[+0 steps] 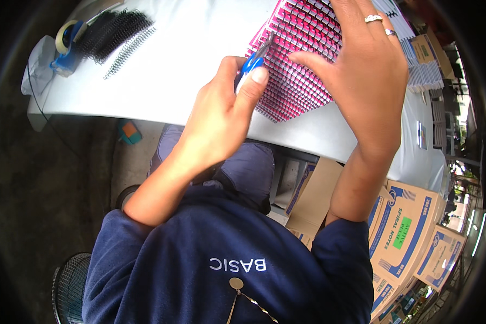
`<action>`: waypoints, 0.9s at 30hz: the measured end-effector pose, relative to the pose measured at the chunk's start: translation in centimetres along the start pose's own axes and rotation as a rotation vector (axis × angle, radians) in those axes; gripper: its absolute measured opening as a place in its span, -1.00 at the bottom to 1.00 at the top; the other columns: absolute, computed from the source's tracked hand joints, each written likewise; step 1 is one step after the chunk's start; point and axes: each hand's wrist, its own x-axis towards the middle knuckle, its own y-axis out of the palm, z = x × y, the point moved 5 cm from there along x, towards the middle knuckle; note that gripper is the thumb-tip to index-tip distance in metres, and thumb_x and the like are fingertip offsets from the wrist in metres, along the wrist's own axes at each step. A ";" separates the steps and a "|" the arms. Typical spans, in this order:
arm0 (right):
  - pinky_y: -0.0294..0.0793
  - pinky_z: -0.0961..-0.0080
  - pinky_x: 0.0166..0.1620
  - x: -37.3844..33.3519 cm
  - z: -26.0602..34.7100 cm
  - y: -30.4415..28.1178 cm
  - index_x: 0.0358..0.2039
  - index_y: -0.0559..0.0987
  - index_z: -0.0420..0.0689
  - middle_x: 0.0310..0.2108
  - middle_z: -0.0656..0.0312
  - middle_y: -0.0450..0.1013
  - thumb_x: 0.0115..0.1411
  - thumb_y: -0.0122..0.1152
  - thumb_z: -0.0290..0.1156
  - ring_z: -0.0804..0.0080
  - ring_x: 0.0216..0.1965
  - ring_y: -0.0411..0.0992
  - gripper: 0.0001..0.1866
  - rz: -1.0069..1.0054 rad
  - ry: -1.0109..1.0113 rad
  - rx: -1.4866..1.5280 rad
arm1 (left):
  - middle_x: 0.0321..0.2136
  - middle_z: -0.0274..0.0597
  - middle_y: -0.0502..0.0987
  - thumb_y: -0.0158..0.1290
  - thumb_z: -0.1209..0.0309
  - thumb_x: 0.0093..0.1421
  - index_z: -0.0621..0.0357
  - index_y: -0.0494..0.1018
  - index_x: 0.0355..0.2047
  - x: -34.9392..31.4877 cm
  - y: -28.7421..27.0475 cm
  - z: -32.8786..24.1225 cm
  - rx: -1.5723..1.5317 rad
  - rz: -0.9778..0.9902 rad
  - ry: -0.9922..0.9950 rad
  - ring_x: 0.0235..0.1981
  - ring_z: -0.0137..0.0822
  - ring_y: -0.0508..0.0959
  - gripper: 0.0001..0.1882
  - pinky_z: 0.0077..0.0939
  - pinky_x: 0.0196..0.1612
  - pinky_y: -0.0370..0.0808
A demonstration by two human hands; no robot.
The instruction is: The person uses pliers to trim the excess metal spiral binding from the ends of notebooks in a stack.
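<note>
My left hand is closed around small pliers with blue handles. Their dark jaws point up and away, over the left part of a pile of spiral notebooks. Pink covers and rows of wire binding show on the pile, which lies at the table's near edge. Over the pile's right side, my right hand is spread with the thumb stretched toward the pliers. It wears rings and holds nothing that I can see. Its fingertips run out of the picture at the top, so whether they touch the notebooks I cannot tell.
A white-covered table carries a heap of black spiral coils and a blue tape dispenser at the left. More notebooks lie at the far right. Cardboard boxes stand at the lower right. A green-and-orange object lies on the floor.
</note>
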 end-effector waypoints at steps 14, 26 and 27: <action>0.35 0.30 -0.02 -0.1 0.1 0.7 0.00 0.41 -0.19 -0.08 0.04 0.40 -0.21 0.34 -0.47 0.08 -0.10 0.39 -0.35 -0.039 -0.021 -0.037 | -0.29 0.05 0.48 -0.49 -0.09 0.32 0.33 0.25 0.05 -0.2 1.2 2.0 -1.433 0.780 -0.173 -0.23 -0.02 0.55 -0.30 -0.06 -0.11 0.51; 0.31 0.28 -0.01 -0.3 0.3 0.8 0.03 0.38 -0.19 -0.08 0.05 0.38 -0.16 0.30 -0.46 0.08 -0.07 0.36 -0.36 -0.023 -0.030 -0.079 | -0.44 -0.16 0.50 -0.17 0.05 0.31 0.34 0.32 -0.11 -0.3 -0.6 0.6 0.127 -0.113 0.105 -0.41 -0.34 0.51 -0.49 -0.52 -0.31 0.39; 0.30 0.28 -0.01 -0.3 0.5 1.0 0.03 0.38 -0.19 -0.08 0.05 0.38 -0.13 0.27 -0.49 0.08 -0.07 0.36 -0.38 -0.047 -0.039 -0.105 | -0.43 -0.17 0.50 -0.16 0.05 0.31 0.35 0.32 -0.11 -0.2 -0.6 0.9 0.113 -0.128 0.131 -0.41 -0.35 0.50 -0.50 -0.51 -0.31 0.39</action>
